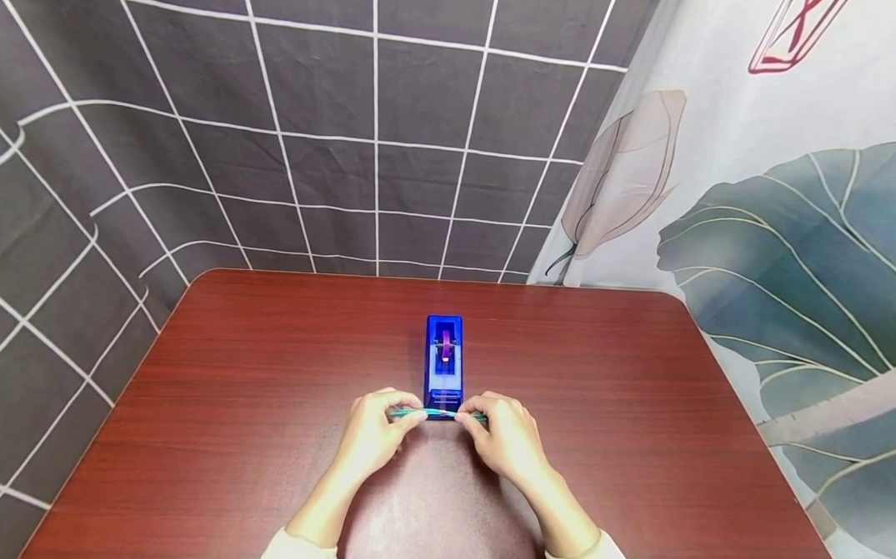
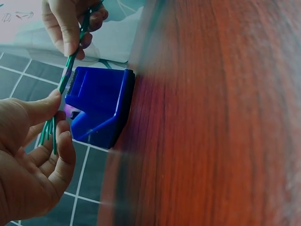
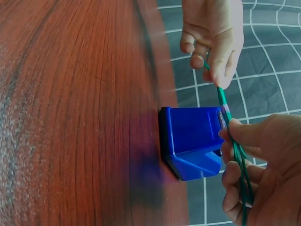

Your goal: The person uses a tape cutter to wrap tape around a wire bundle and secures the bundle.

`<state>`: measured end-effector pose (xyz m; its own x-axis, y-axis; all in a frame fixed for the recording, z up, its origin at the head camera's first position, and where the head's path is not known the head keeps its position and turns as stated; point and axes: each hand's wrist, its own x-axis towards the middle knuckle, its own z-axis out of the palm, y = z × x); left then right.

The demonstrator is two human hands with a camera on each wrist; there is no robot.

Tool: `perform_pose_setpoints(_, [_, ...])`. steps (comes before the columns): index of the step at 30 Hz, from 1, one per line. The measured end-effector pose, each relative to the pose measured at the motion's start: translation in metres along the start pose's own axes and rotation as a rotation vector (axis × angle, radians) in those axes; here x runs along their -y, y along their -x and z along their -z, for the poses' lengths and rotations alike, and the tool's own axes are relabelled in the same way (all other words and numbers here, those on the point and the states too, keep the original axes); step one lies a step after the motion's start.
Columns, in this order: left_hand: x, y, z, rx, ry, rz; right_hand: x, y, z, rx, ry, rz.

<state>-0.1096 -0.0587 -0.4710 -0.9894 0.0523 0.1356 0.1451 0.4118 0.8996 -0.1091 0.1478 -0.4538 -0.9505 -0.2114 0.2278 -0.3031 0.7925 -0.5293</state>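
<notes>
A blue tape dispenser [image 1: 444,379] with a purple roll of tape [image 1: 446,344] stands on the table. Across its near end runs a bundle of thin green strands [image 1: 440,412], held level between both hands. My left hand [image 1: 372,429] pinches one end between thumb and fingers; the loose strand ends [image 2: 49,133] fan out below its thumb in the left wrist view. The other end is pinched by my right hand [image 1: 507,434]. Between the hands, a pinkish-purple patch [image 3: 225,108] shows on the bundle, close to the dispenser's toothed edge. Whether tape joins them, I cannot tell.
The reddish-brown wooden table [image 1: 280,347] extends around the hands and dispenser. Behind it hangs a dark grey cloth [image 1: 314,82] with white grid lines. A pale leaf-patterned curtain [image 1: 722,200] hangs at the right.
</notes>
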Motion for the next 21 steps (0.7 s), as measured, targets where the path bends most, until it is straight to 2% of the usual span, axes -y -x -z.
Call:
perform_pose_setpoints(6, [0.0004, -0.0003, -0.0006, 0.001, -0.013, -0.011, 0.0006, 0.0000, 0.0005, 0.004, -0.008, -0.017])
perform_pose_setpoints(14, [0.0030, -0.0010, -0.0008, -0.053, -0.116, -0.108, -0.0001, -0.0013, 0.0006, 0.022, -0.025, -0.052])
perform_pose_setpoints(21, [0.0042, -0.0022, -0.0001, -0.050, -0.108, -0.110, -0.0001, -0.0034, 0.0016, 0.042, -0.049, -0.071])
